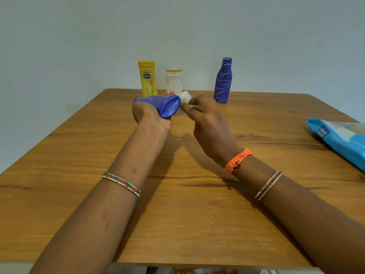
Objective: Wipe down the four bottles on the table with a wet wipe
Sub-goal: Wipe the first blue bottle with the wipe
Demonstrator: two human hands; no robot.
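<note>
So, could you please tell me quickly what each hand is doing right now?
Left hand: closed around the blue bottle, held on its side.
Right hand: pinching the white wet wipe beside the bottle's base.

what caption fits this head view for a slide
Left hand holds blue bottle sideways; right hand brings wet wipe to its base.

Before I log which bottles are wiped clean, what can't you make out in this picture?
- Head view: most of the held blue bottle, covered by the left hand.
- Wet wipe: mostly behind the right hand.
- Wipes pack: cut off by the right edge.
- White bottle: blurred, any label unreadable.
- Dirt or wetness on bottles: too small.
</note>
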